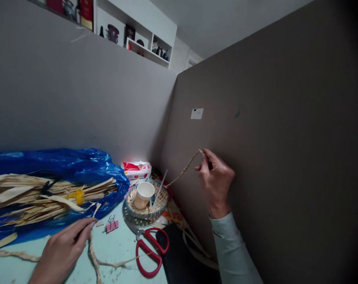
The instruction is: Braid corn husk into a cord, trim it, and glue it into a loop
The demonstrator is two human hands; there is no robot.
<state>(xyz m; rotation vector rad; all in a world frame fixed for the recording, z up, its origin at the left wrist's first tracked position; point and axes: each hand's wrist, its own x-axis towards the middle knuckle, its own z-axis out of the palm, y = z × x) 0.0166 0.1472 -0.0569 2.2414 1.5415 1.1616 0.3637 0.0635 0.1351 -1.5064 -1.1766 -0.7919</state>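
My right hand (216, 181) is raised in front of the dark panel, thumb and fingers pinched on the upper end of a thin twisted straw cord (185, 169). That cord slants down left toward the rim of a woven basket (149, 215). Low on the left, my left hand (68, 248) pinches a strip of straw (92, 250) whose frayed tip sticks up above the fingers. Its lower part hangs down to the table, where a thinner strand branches right toward red-handled scissors (149, 252). Whether the two lengths are joined, I cannot tell.
Dried straw bundles (63, 193) lie on a blue plastic bag (78, 161) at left. A paper cup (144, 195) stands in the basket. A pink binder clip (112, 225), a red-and-white packet (136, 169) and a black flat object (185, 256) are around it. Partition panels (256, 118) enclose the table.
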